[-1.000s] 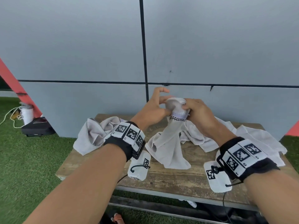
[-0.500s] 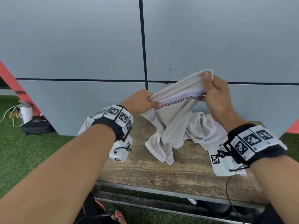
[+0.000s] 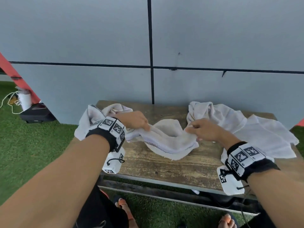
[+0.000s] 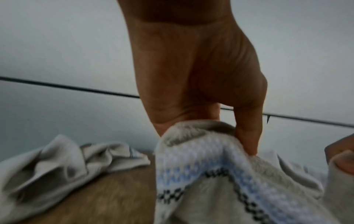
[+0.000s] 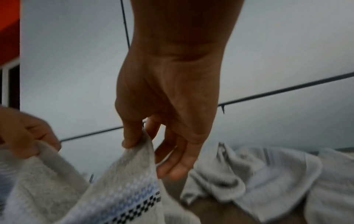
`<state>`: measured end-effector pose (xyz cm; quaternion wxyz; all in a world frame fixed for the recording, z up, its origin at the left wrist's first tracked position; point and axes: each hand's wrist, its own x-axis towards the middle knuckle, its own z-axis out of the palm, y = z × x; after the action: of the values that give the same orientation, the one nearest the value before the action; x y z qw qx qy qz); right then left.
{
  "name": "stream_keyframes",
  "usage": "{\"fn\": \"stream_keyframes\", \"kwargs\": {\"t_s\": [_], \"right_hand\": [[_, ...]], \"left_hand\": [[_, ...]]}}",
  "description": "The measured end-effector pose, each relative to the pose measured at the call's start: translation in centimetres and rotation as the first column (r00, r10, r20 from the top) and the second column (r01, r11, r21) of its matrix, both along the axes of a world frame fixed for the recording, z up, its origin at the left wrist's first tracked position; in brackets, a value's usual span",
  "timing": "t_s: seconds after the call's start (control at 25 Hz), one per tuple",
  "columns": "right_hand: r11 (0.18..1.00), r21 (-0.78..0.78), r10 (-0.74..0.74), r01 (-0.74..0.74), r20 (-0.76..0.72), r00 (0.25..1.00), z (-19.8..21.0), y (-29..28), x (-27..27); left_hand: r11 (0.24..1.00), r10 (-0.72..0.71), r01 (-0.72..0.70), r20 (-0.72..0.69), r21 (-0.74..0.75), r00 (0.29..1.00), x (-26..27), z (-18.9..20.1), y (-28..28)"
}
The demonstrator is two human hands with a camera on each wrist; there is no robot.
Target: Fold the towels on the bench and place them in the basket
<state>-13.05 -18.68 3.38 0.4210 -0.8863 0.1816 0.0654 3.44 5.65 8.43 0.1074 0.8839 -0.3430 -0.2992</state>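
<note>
Towel (image 3: 166, 139) edge between both hands

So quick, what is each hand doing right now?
Left hand: pinches one end of the towel.
Right hand: pinches the other end of the same towel.

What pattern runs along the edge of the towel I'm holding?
On the towel: a pale blue woven band beside a black checkered line, clearest in the left wrist view.

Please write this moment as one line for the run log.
step: spreading | left hand: pinches grey-white checker-bordered cloth towel | right hand: pinches same towel | towel: sags onto worn wooden bench | basket: not in view
</note>
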Motion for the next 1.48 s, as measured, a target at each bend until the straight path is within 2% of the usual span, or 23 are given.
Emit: {"fn": "stream_keyframes", "kwargs": {"t_s": [0.08,0.2,0.28,0.36,0.48,0.56,0.68,0.8,0.92,1.04,1.16,1.24,1.32,1.4,1.48], "right_hand": [[0.994,-0.086,0.061,-0.067,-0.073,0.996,-2.4,1.1,0.2],[0.964,-0.213,0.134,-0.161,-0.135,0.982,-5.2,2.7,1.3],[0.943,-0.291,0.13,-0.162,-0.125,0.984,-7.0,3.5,2.3],[0.939,-0.323,0.093,-0.117,-0.087,0.992,-8.6,4.0,3.0],[0.96,-0.256,0.104,-0.11,-0.037,0.994,-7.9,3.5,4.5],[0.961,-0.257,0.122,-0.105,0.051,0.991,-5.4,2.5,6.2],[0.946,-0.322,0.101,-0.034,0.194,0.976,-0.6,-0.1,10.6],[0.948,-0.308,0.014,0.085,0.307,0.952,4.3,-3.7,15.1],[0.922,-0.287,-0.128,0.258,0.404,0.906,7.2,-7.9,17.3],[0.913,-0.049,-0.325,0.405,0.512,0.795,8.7,-10.1,18.1],[0.911,0.192,-0.408,0.364,0.537,0.738,9.5,-9.4,19.6],[0.901,0.298,-0.43,0.316,0.52,0.738,9.8,-8.5,20.4],[0.907,0.317,-0.408,0.277,0.5,0.764,9.7,-8.1,20.9],[0.906,0.328,-0.406,0.267,0.498,0.767,9.4,-8.0,20.9],[0.892,0.372,-0.429,0.257,0.518,0.74,9.3,-8.1,20.8]], "left_hand": [[0.999,-0.03,0.03,0.022,-0.023,0.999,0.0,-2.5,-0.1],[0.994,0.038,-0.038,-0.001,-0.107,0.999,0.1,-6.3,-1.2],[0.995,-0.011,0.006,-0.046,-0.101,0.999,0.1,-8.4,-2.4],[0.993,-0.077,0.068,-0.093,-0.096,0.993,-0.1,-9.7,-3.3],[0.981,-0.08,0.059,-0.105,-0.184,0.991,0.9,-10.9,-4.8],[0.969,-0.076,0.068,-0.025,-0.236,0.997,2.8,-9.7,-5.7],[0.919,-0.032,0.084,0.14,-0.384,0.99,7.4,-4.6,-7.1],[0.889,0.026,0.08,0.224,-0.452,0.974,12.3,0.6,-8.8],[0.882,0.169,0.014,0.343,-0.471,0.924,16.8,3.0,-8.9],[0.811,0.399,-0.093,0.429,-0.578,0.81,20.0,4.3,-7.9],[0.804,0.473,-0.108,0.52,-0.585,0.711,20.9,5.9,-8.1],[0.816,0.498,-0.15,0.549,-0.558,0.671,20.9,6.7,-8.5],[0.775,0.542,-0.216,0.45,-0.593,0.709,21.0,6.9,-8.4],[0.659,0.582,-0.329,0.18,-0.676,0.793,20.7,6.7,-8.4],[0.534,0.573,-0.431,-0.063,-0.727,0.817,20.5,6.4,-8.6]]}}
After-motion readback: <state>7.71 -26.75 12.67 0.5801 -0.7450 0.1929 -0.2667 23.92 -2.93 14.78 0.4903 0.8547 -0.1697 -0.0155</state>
